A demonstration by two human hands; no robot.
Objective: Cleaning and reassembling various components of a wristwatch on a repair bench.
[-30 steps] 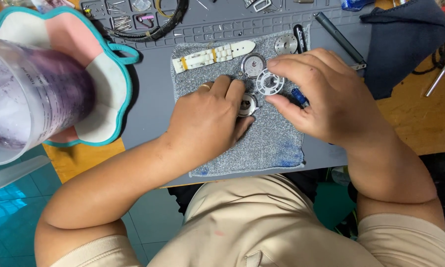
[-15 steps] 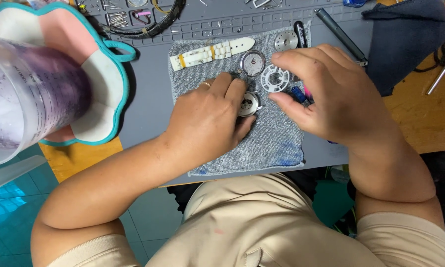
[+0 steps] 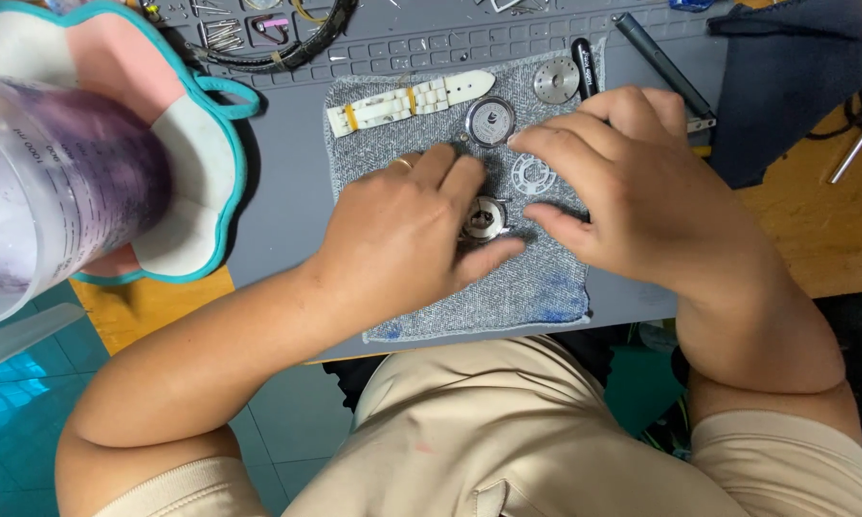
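Two bare hands work over a grey cloth pad (image 3: 536,287) on a grey mat (image 3: 287,201). Far left: clear measuring jug (image 3: 48,182) close to camera, over a pink tray with teal rim (image 3: 196,144). Next, white watch strap (image 3: 412,96) lies along the pad's top edge, apart from both hands. Left hand (image 3: 407,235) rests flat on the pad, fingers close together, thumb and forefinger tips bracing the round metal watch case (image 3: 483,218) at pad centre. Above it a round case back (image 3: 490,121) and a white spoked ring (image 3: 533,175) lie loose. Right hand (image 3: 651,196) arches over, fingers curled, forefinger tip touching the ring, thumb just beside the case; whether it pinches a tool, cannot tell. Judgement: keep the case pinned firmly, move small parts slowly, keep loose parts on the pad. Right: small gear disc (image 3: 556,79), black pen tool (image 3: 662,67), dark cloth (image 3: 794,86).
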